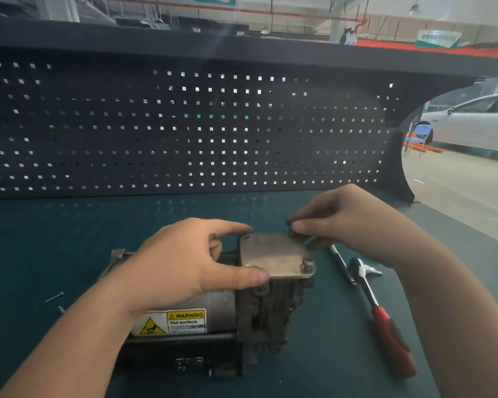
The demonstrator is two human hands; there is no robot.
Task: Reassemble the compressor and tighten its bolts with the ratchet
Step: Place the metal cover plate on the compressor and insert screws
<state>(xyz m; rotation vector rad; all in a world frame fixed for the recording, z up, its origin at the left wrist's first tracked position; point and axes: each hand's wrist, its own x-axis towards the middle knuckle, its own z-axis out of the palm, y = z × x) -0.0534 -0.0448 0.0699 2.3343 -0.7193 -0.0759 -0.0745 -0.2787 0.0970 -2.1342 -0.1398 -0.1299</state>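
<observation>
Compressor [213,320] lying on its side on the green bench [69,239], near the front edge, cover plate [273,254] seated on top of the finned head. Left hand [190,259] spanning the plate's left side, forefinger at the far corner, thumb pressed on the near edge, steadying it. Right hand [348,222] pinching a bolt [293,232] at the far right corner, apparently starting it by finger; bolt head mostly hidden under the fingertips. Another bolt [307,265] already standing in the near right corner, depth of seating not discernible. Ratchet [383,308], red-handled, lying just right of the compressor, within easy reach; a slim steel bar [342,264] beside it, possibly an extension. Two loose screws [55,297] well to the left. Judged heavy, rigid cast metal, unlikely to shift under light pressure; plate thin, stiff, dull and somewhat grimy, liable to slide until two bolts bite. Best held as now, flat pressure on the plate, or by the cylindrical body near the warning label [174,321] once torque goes on. Fin edges and bracket corners likely rough on skin. Pegboard [184,124] rising close behind, limiting swing that way; open bench to the right and front giving ample arc for the handle. Bench edge near on the right: tools at some risk of rolling off.
</observation>
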